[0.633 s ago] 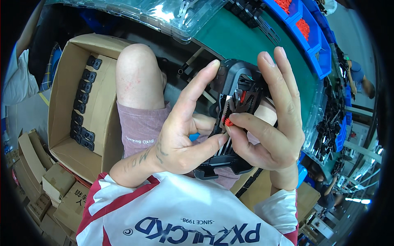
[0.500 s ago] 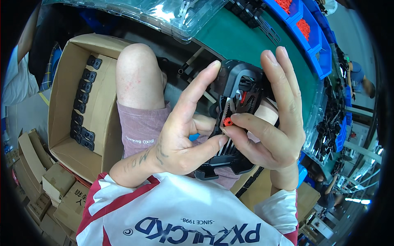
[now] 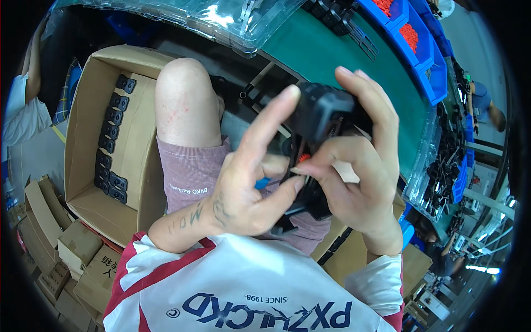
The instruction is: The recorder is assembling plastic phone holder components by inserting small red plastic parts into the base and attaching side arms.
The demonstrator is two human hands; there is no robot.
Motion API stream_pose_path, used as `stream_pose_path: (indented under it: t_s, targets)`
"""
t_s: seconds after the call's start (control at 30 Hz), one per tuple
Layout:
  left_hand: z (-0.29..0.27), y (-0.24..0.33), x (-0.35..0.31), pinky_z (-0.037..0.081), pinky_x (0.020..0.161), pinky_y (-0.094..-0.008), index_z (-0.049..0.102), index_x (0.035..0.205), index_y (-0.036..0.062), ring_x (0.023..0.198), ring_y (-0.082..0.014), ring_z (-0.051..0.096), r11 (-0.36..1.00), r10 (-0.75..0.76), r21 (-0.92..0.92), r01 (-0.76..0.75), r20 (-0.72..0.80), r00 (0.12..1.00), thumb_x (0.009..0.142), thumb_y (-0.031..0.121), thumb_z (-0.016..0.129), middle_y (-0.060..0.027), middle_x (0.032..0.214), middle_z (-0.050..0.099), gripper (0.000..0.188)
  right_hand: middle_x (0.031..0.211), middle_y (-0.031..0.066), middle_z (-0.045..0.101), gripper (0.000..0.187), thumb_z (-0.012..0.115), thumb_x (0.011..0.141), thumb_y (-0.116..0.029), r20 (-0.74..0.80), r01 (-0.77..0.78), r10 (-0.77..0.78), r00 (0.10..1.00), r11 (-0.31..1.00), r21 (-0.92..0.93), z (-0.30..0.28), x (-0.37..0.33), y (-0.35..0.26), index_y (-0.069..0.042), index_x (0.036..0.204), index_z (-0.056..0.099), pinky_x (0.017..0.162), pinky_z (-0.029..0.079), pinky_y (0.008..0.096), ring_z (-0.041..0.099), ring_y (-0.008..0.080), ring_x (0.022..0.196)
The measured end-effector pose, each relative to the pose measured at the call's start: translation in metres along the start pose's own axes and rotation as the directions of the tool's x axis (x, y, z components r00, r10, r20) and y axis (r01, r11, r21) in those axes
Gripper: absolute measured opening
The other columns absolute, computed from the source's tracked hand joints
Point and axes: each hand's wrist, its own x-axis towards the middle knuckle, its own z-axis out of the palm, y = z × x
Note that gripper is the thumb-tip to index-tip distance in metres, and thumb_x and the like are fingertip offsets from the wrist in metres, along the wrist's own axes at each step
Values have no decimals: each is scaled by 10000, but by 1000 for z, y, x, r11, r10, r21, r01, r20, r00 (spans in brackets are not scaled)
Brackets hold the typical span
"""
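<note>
A black plastic housing (image 3: 323, 108) is held over my lap, tilted and partly smeared by motion. My left hand (image 3: 243, 193) grips it from its left side, index finger stretched along the upper edge and thumb low on the body. Inside the housing sits a small red gear (image 3: 303, 158), partly covered by fingers. My right hand (image 3: 359, 177) has thumb and forefinger pinched together right at the gear, while its other fingers reach up along the housing's right side. Whatever lies between those two fingertips is hidden.
An open cardboard box (image 3: 141, 160) on the left holds a row of black parts (image 3: 108, 130). Ahead is a green bench top (image 3: 310, 47) with black parts and clear plastic trays (image 3: 221, 22). Blue bins (image 3: 428, 72) with red pieces line the right. Other people are in the background.
The housing has tilted, so its open face and inner slots show less. My right hand's forefinger has bent into a pinch with the thumb. My left hand stays nearly in place.
</note>
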Motion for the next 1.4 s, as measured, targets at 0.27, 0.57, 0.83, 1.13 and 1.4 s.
stream_pose_path:
  t_s: [0.27, 0.57, 0.83, 1.13, 1.4]
  targets:
    - [-6, -2, -3, 396, 562, -137, -44, 1450, -28, 539, -100, 553, 775, -194, -624, 102, -80, 978, 758, -121, 519, -120, 830, 648, 898, 1094, 88, 666, 341, 598, 877, -307, -526, -459, 344, 778, 883, -101, -59, 81, 98, -87, 1131, 657, 902, 474, 317, 616, 230, 1030]
    - [-20, -18, -8, 415, 748, -144, -49, 1451, -35, 610, -136, 604, 917, 97, -382, -113, -62, 993, 743, -110, 551, -131, 767, 647, 931, 940, 121, 692, 329, 610, 816, -251, -185, -575, 589, 787, 590, -567, -103, 101, 329, -31, 1052, 671, 801, 493, 326, 650, 274, 857]
    - [-21, -16, -10, 359, 893, -178, -59, 1443, -51, 742, -187, 649, 901, 43, -429, -64, -59, 997, 734, -99, 563, -122, 707, 645, 944, 921, 112, 689, 258, 589, 828, -210, -200, -647, 656, 727, 559, -519, -103, 96, 321, -54, 1005, 691, 753, 483, 334, 637, 252, 810]
    - [-18, -17, -5, 340, 916, -187, -71, 1437, -57, 762, -200, 653, 931, 155, -330, -159, -37, 987, 731, -94, 563, -119, 671, 637, 949, 934, 119, 689, 259, 600, 832, -225, -234, -403, 397, 887, 421, -813, -101, 89, 315, -54, 1000, 696, 788, 494, 374, 651, 272, 870]
    - [-8, -13, -7, 346, 908, -181, -75, 1437, -54, 710, -195, 637, 945, 59, -319, -74, -55, 997, 731, -88, 569, -111, 663, 635, 957, 900, 136, 690, 263, 596, 825, -221, -129, -521, 605, 786, 535, -665, -109, 98, 320, -43, 989, 699, 767, 515, 359, 666, 299, 819]
